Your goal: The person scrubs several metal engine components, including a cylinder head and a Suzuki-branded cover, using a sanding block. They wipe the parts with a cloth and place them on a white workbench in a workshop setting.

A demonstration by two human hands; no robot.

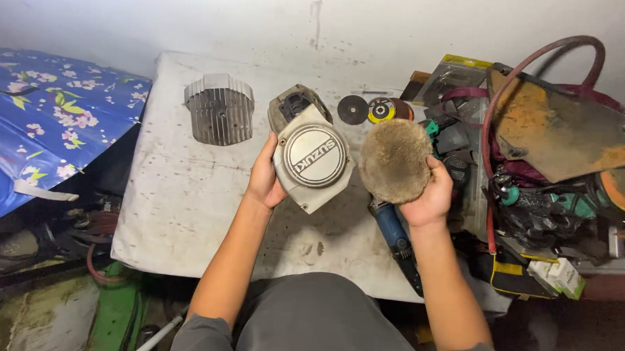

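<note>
Cover (pixel 311 167) upright in left hand (pixel 265 177), tapering downward

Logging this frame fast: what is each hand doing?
Left hand: closed on the grey engine cover.
Right hand: closed on the round woolly polishing pad.

bare forearms, left hand (pixel 265 177) and right hand (pixel 431 197) without gloves, no rings or watch showing; short grey sleeves, grey shirt below.
</note>
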